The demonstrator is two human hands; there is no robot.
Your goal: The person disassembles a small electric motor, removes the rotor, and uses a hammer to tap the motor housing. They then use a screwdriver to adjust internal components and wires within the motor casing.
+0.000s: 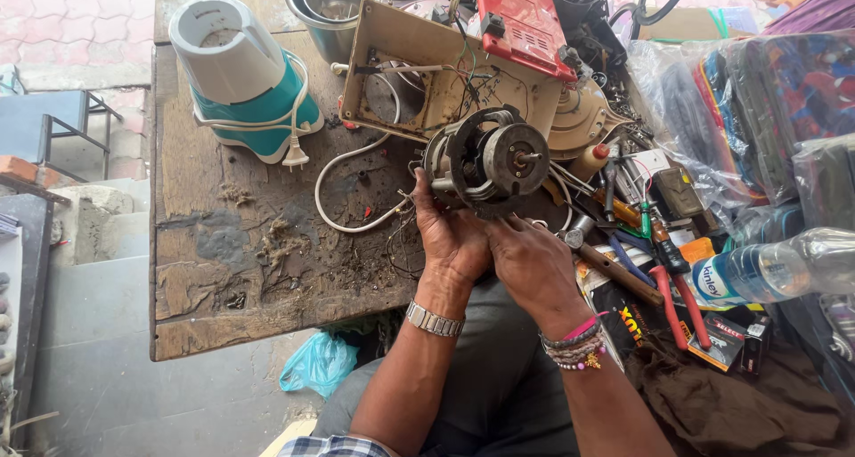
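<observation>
Motor (488, 161) sits just above both hands, shaft pointing up-right, left hand (452, 234) clamped under its body, right hand (533, 265) cupping its near edge.

Metal motor on a worn wooden bench
The motor (488, 160) is dull grey metal; the bench (223, 270) is rough, cracked wood; the mixer base (245, 78) is glossy plastic

Worn, scarred wooden workbench (223, 270) in daylight; grey concrete steps (107, 270) to its left, reddish paving (71, 20) beyond them.
</observation>
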